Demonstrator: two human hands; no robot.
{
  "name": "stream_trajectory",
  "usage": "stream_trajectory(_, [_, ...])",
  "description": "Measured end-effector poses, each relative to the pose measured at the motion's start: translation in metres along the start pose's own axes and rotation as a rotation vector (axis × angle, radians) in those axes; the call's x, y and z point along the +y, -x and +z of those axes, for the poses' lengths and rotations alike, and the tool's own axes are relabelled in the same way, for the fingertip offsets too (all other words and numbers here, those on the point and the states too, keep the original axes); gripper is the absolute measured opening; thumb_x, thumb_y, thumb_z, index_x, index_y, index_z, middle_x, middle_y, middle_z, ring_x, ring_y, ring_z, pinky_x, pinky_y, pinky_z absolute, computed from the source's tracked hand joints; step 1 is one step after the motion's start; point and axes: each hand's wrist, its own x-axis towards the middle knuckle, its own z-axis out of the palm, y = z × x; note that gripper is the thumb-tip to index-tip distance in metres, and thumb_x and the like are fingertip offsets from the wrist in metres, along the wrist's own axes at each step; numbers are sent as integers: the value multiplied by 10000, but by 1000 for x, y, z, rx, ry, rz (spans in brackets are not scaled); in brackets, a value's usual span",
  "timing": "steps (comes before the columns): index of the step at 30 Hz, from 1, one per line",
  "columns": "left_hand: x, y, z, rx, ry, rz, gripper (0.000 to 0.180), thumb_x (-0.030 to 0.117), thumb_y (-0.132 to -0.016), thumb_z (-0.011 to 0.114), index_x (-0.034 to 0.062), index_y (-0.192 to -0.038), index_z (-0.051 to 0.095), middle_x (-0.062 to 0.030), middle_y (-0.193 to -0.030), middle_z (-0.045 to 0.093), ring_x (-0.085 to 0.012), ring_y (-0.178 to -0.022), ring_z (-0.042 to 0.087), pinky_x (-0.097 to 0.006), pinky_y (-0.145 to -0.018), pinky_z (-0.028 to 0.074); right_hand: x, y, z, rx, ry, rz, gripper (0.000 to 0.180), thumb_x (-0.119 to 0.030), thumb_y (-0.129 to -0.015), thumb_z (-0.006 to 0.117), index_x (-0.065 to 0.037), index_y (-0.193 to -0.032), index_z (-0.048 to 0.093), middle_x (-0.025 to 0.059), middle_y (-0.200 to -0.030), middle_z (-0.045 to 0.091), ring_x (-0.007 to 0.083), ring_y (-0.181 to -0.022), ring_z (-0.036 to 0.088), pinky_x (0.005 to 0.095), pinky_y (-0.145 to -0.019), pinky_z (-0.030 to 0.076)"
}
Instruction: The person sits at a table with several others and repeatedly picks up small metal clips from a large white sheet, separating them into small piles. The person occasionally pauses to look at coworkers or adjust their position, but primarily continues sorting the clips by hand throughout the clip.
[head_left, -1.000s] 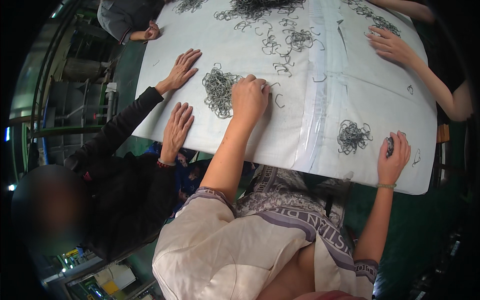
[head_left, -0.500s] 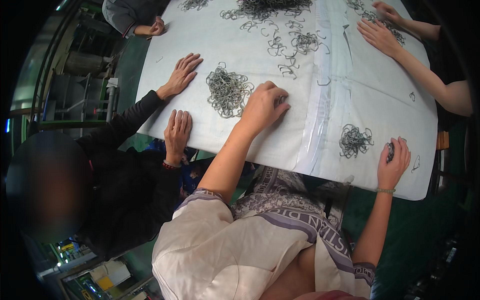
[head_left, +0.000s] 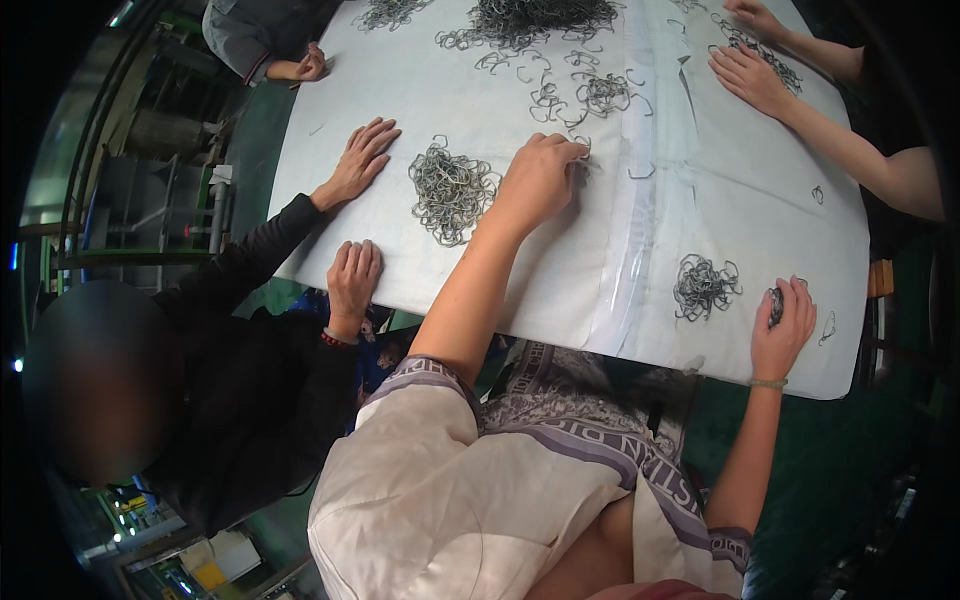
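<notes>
My left hand (head_left: 543,180) is reached out over the white-covered table (head_left: 590,240), palm down, fingers curled. Thumb and fingertips pinch a bent metal wire hook (head_left: 583,146); anything deeper in the palm is hidden. My right hand (head_left: 786,325) rests near the table's right edge, fingers bent round a small dark clump of wire hooks (head_left: 776,306). Just left of it lies a loose pile of the same hooks (head_left: 705,287). A larger hook pile (head_left: 448,190) is to the left of my left hand, and scattered hooks (head_left: 604,95) lie beyond it.
A big dark heap of hooks (head_left: 530,20) is at the far side. At left, a co-worker's two hands (head_left: 355,165) lie on the table; another person's hand (head_left: 312,66) shows at far left. A co-worker's hands (head_left: 755,80) are over hooks at far right.
My left hand has moved a little farther out, and its fingertips have come to a wire hook. My right hand has hardly moved. The left co-worker's nearer hand has shifted slightly toward me.
</notes>
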Motion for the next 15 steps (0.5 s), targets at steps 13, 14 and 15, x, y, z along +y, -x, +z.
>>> stream_trajectory(13, [9, 24, 2, -111, -60, 69, 73, 71, -724, 629, 46, -726, 697, -107, -775, 630, -288, -756, 608, -387, -682, 500, -1, 1, -1, 7, 10, 12, 262, -160, -843, 599, -74, -1090, 600, 109, -1226, 547, 301, -1208, 467, 498, -1054, 276])
stream_trajectory(14, [12, 25, 4, -116, -123, 91, 76, 85, -716, 624, 55, -706, 693, -101, -755, 624, -282, -754, 607, -390, -672, 505, 0, 1, -1, 5, 11, 12, 262, -160, -842, 600, -73, -1089, 600, 109, -1225, 548, 302, -1208, 468, 498, -1054, 277])
stream_trajectory(15, [13, 24, 6, -129, -160, 82, 77, 88, -718, 625, 52, -708, 693, -102, -755, 628, -283, -751, 610, -389, -669, 505, 0, 2, -1, 3, 12, 13, 262, -160, -842, 600, -73, -1089, 601, 110, -1224, 548, 303, -1207, 468, 498, -1053, 278])
